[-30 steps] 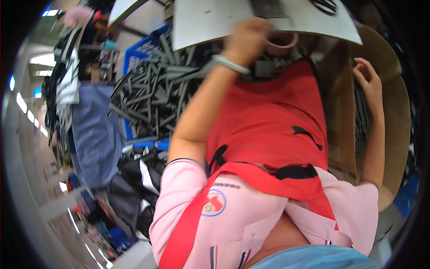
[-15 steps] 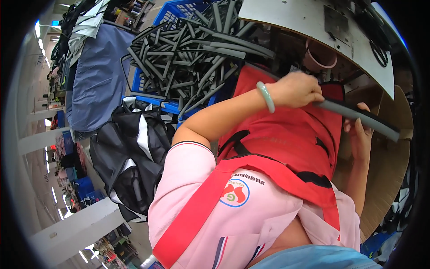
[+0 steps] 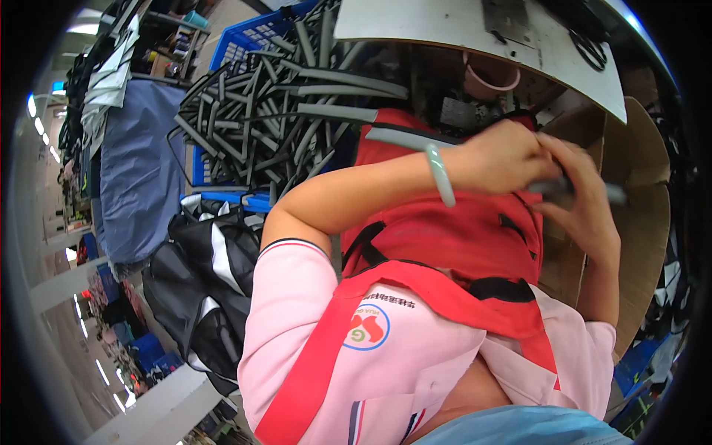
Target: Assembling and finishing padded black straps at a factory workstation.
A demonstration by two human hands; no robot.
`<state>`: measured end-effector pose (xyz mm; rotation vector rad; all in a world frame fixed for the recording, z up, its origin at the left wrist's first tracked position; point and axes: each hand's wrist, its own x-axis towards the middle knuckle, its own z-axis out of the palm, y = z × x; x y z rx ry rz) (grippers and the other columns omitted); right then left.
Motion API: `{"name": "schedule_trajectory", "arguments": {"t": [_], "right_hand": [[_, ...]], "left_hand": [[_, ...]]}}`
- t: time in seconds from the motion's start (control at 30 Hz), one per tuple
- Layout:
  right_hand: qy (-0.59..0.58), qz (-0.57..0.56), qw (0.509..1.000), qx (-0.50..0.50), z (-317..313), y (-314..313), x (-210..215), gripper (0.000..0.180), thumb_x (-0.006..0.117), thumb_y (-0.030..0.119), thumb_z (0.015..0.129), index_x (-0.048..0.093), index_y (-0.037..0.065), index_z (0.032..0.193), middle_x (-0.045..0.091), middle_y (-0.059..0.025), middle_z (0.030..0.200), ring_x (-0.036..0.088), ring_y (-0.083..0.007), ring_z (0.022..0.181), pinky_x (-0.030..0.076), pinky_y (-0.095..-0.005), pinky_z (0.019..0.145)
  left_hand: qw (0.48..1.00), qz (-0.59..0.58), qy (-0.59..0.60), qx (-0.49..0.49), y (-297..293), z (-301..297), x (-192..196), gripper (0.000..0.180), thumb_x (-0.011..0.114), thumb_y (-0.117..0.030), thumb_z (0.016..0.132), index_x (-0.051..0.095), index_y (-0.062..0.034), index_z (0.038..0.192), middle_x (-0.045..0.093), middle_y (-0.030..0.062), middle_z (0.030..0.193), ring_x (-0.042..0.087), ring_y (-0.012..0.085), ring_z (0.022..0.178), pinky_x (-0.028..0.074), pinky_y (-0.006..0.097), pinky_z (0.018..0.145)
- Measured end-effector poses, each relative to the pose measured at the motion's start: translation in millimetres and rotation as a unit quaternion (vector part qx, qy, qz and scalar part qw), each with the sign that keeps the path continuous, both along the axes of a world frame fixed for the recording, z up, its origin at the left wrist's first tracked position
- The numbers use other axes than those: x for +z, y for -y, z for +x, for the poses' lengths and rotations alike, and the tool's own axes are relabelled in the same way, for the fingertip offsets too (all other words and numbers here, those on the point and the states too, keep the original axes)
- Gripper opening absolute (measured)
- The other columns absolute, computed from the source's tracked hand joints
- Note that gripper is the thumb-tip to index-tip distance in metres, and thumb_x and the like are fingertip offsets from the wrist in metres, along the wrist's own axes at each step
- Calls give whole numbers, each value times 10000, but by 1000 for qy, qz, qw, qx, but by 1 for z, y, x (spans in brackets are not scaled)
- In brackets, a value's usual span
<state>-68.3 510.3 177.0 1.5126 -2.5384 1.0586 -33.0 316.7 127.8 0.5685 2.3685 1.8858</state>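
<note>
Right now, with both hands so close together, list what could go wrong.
The blurred grey piece by the left hand and right hand might slip if held loosely; the grip is unclear.

The pale bangle sits close to a grey strip over the red apron and might snag it.

Another strip, jutting from the heaped blue basket toward the apron, could be knocked by the left arm.
</note>
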Motion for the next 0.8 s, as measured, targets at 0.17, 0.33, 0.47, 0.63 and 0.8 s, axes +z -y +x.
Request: {"name": "schedule_trajectory", "arguments": {"t": [0.17,0.33,0.47,0.63,0.8], "right_hand": [[59,204,977,-9,-34,-20,-31,395,724,74,663,604,66,1039,641,-171,921,623,-369,883,507,-398,758],[-51,106,993,-18,-78,-7,-25,311,716,80,666,573,39,939,621,-154,855,611,-360,850,486,-427,728],[-127,102,983,-83,-124,7,-2,300,720,102,698,591,68,967,624,-146,830,611,-363,851,482,-432,716],[-110,123,977,-138,-170,21,12,371,738,170,743,627,84,1086,667,-156,930,626,-359,906,495,-429,752],[-138,111,976,-125,-191,26,8,395,746,186,745,628,91,1110,667,-153,945,624,-356,905,496,-422,765]], "left_hand": [[963,-41,224,-144,39,-17,-1,252,654,-259,922,715,-15,932,605,-16,700,522,31,633,411,232,551],[981,-65,183,4,44,-35,41,228,678,-172,901,702,31,1002,656,2,768,571,51,677,456,205,598],[989,-128,-19,77,52,-82,46,245,678,-172,896,705,28,1034,682,31,790,574,58,653,469,213,592],[989,-48,111,80,66,-131,60,235,685,-213,899,714,0,994,661,26,735,521,33,579,392,173,526],[982,49,180,30,81,-148,57,262,667,-197,899,686,43,1003,665,57,751,533,76,583,439,217,561]]}}
